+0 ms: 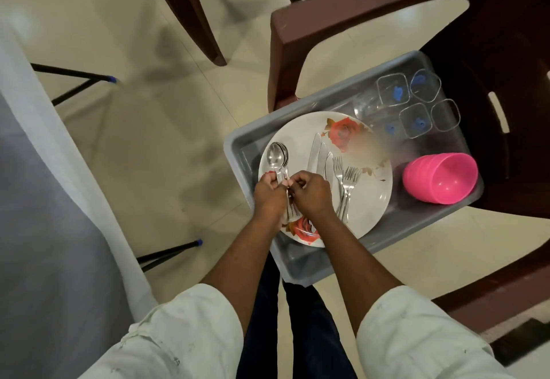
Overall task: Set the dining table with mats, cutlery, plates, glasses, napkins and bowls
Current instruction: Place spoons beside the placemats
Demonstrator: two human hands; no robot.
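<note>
Steel spoons: stacked shiny steel spoons (278,156) on floral white plate (324,179) in grey plastic tub (300,253); bowls point away.
Left hand (269,192): closed around spoon handles.
Right hand (309,192): pinching handles, touching left.
Axis: handles run toward wearer.

Three knives (320,159), one flowered plate (369,200), one grey tub (247,143), two hands (293,197); spoons, forks, glasses, bowls uncountable.

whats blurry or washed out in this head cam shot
Head view: a smeared patch hides part of the plate near its upper flower; the glasses look faint; the floor carries soft shadows and a dull sheen; wide-angle bend curves the chair; both hands are sharp.
</note>
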